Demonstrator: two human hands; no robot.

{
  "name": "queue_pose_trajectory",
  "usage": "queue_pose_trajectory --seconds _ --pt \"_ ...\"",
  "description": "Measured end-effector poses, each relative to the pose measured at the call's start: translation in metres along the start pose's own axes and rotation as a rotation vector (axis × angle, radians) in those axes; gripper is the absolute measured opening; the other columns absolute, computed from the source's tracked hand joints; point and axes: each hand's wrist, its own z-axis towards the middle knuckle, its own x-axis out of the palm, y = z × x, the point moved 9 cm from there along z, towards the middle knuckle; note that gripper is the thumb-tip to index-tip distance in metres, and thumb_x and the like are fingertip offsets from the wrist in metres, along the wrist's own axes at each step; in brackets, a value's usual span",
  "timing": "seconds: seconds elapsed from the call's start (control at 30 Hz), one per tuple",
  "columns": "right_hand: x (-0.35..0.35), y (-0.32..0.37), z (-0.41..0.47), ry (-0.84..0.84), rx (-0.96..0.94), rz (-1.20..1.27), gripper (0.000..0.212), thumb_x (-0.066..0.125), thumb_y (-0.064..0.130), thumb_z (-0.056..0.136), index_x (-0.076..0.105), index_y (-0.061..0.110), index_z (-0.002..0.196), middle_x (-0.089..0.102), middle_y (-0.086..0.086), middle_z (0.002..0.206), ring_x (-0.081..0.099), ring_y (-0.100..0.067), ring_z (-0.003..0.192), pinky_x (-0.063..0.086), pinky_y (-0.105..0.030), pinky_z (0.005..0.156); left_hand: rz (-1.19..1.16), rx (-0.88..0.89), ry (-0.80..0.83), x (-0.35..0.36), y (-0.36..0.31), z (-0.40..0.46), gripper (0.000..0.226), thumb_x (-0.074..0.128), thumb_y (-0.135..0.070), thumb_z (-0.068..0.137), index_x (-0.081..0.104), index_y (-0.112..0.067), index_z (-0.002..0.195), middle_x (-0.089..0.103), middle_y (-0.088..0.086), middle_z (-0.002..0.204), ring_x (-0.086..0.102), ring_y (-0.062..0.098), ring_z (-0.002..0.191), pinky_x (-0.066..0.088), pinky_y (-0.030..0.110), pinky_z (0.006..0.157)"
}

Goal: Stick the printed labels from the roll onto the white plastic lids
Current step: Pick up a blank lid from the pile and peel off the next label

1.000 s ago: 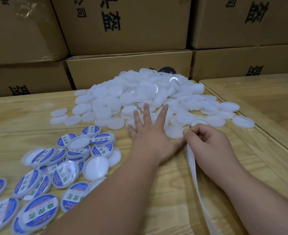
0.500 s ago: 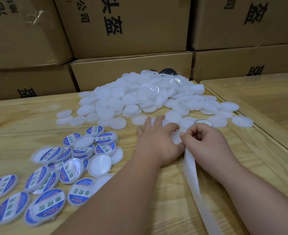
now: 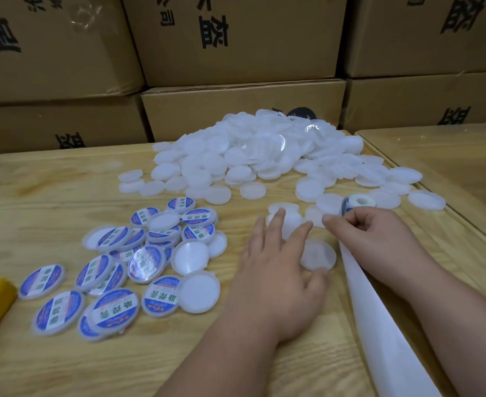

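There is one view only, from a wide-angle camera on the person's head, looking forward and steeply down along both forearms at a wooden table (image 3: 50, 196). It sits close: the left hand (image 3: 276, 270) and right hand (image 3: 379, 239) fill the lower middle of the frame, and the forearms run out at the bottom edge. Beyond the fingertips the heap of white lids (image 3: 250, 156) lies mid-frame, and past that a wall of stacked cardboard boxes (image 3: 236, 38) closes the top. Left of the fingers the labelled lids (image 3: 116, 308) spread toward the frame's corner. Straight edges bow near the borders.
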Motion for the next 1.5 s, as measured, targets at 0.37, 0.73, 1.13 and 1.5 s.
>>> queue_pose_trajectory --seconds 0.37,0.73,1.13,1.5 --pt "-0.001 -0.016 0.008 0.030 0.089 -0.016 0.024 0.062 0.021 0.082 0.053 0.006 0.066 0.039 0.011 0.048 0.034 -0.007 0.044 0.029 -0.027 0.050 -0.088 0.064 -0.010 -0.014 -0.011 0.028 0.045 0.058 -0.078 0.067 0.062 -0.044 0.096 0.047 -0.021 0.094 0.041 0.005 0.102 0.041 0.029 0.093" --pt "0.010 -0.020 0.006 0.126 0.129 0.183 0.024 0.060 0.014 0.087 0.058 0.001 0.067 0.053 0.003 0.048 0.047 -0.011 0.042 0.037 -0.018 0.041 -0.208 0.067 -0.081 -0.016 -0.008 0.031 0.019 0.061 -0.051 0.093 0.060 -0.037 0.081 0.044 -0.020 0.131 0.031 0.004 0.127 0.027 0.023 0.104" --pt "0.010 -0.016 0.007 0.136 0.059 0.084 0.024 0.062 0.023 0.091 0.066 0.006 0.075 0.049 0.001 0.056 0.040 -0.013 0.050 0.033 -0.018 0.044 -0.655 0.075 -0.194 -0.031 -0.009 0.028 0.032 0.036 -0.048 0.098 0.056 -0.023 0.098 0.069 -0.009 0.095 0.062 0.006 0.093 0.046 0.027 0.076" --pt "0.015 -0.013 0.006 0.186 0.033 -0.013 0.020 0.064 0.021 0.088 0.063 0.010 0.072 0.051 0.000 0.058 0.042 -0.015 0.054 0.036 -0.034 0.059 -0.581 0.000 -0.078 -0.019 -0.006 0.031 0.032 0.062 -0.041 0.092 0.044 -0.053 0.116 0.060 -0.020 0.101 0.059 -0.006 0.085 0.040 0.007 0.065"
